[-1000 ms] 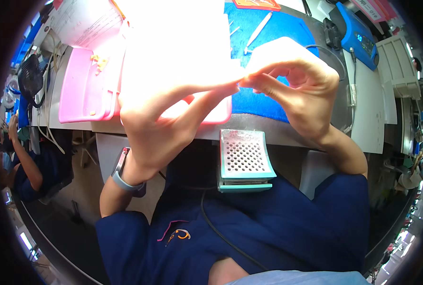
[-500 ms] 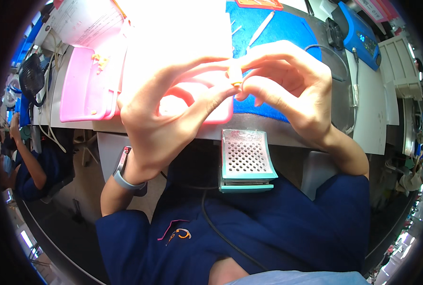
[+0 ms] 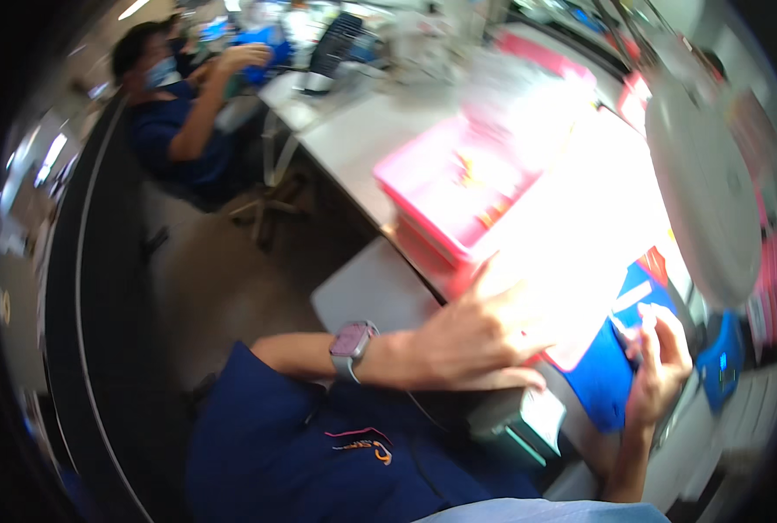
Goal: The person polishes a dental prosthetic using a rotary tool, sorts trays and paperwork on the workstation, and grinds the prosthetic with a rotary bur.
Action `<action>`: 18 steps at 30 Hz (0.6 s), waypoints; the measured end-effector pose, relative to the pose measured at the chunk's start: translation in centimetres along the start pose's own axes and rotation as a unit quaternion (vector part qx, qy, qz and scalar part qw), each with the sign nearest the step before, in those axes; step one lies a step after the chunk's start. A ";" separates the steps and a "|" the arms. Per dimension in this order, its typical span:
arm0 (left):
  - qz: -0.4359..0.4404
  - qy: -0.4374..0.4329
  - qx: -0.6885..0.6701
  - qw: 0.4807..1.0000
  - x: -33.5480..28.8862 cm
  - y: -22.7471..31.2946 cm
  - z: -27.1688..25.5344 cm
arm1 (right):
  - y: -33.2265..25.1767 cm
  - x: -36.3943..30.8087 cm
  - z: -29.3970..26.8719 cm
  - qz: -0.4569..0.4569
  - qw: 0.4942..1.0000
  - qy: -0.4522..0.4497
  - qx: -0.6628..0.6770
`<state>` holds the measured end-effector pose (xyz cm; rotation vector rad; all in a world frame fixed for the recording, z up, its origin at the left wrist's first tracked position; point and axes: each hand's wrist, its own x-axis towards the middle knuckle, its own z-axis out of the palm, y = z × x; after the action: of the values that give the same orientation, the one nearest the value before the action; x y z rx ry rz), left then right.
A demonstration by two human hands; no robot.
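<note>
My left hand (image 3: 489,336), with a watch (image 3: 352,342) on its wrist, hovers at the near edge of the brightly lit work area. Its fingers are blurred and washed out by glare, so what they hold, if anything, does not show. My right hand (image 3: 659,370) is over the right side of the blue mat (image 3: 602,375), with thumb and fingers pinched together. Whatever lies in that pinch is too small and smeared to name. A white pen-like tool (image 3: 633,296) rests on the mat just beyond it. Left of my left hand stands a pink tray (image 3: 423,196) holding small orange-yellow pieces (image 3: 467,170).
A teal box-shaped device (image 3: 519,427) sits at the table's near edge, below my left hand. The white lamp head (image 3: 702,183) hangs at the right. Beyond the mat is a blue display unit (image 3: 720,362). A co-worker (image 3: 188,122) sits at the far left.
The view has swung left, bringing the co-worker and lamp into sight. My hands, together at a small orange piece before, have parted; the left is now nearer the pink tray.
</note>
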<state>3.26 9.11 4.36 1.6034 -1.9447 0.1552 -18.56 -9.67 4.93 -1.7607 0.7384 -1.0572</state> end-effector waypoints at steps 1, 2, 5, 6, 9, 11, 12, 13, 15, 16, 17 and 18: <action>-0.029 -0.048 0.009 0.998 -1.1 0.0 -0.1 | -0.2 0.1 0.1 0.020 1.000 0.011 0.006; -0.023 -0.005 0.018 1.000 -1.9 -0.1 0.0 | -0.4 0.2 0.1 0.007 1.000 0.014 -0.003; 0.010 0.123 0.104 0.987 -2.5 -0.6 1.6 | 2.0 1.0 -0.9 -0.007 1.000 0.005 -0.008; 0.003 0.131 0.116 0.985 -2.7 -0.7 1.8 | 2.7 1.5 -1.3 -0.020 1.000 -0.004 -0.008; 0.055 0.162 0.098 0.980 -3.1 -0.6 2.3 | 3.8 2.5 -1.1 -0.030 0.999 -0.011 -0.016; 0.052 0.174 -0.055 0.982 -4.0 -0.1 1.8 | 5.9 3.5 -2.1 -0.041 0.999 -0.025 -0.014; 0.060 0.179 -0.082 0.979 -4.4 0.3 1.1 | 5.5 3.4 -1.8 -0.045 0.999 -0.016 -0.021; 0.062 0.181 -0.080 0.978 -4.7 0.4 0.4 | 5.3 3.3 -1.5 -0.049 0.998 -0.015 -0.021; 0.081 0.164 -0.100 0.978 -5.2 0.8 -1.8 | 5.0 3.1 -1.2 -0.044 0.999 -0.025 -0.009; 0.082 0.164 -0.099 0.978 -5.4 1.1 -3.0 | 5.0 3.0 -1.2 -0.045 0.999 -0.024 -0.008; 0.076 0.153 -0.110 0.979 -5.6 1.5 -4.4 | 5.2 3.0 -1.3 -0.041 0.999 -0.025 -0.004; 0.068 0.142 -0.118 0.981 -5.9 1.8 -5.8 | 5.4 3.0 -1.1 -0.038 0.999 -0.027 0.002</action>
<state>4.25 17.23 6.55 1.2244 -1.7766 0.1902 -18.41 -14.71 1.23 -1.8181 0.6396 -1.0571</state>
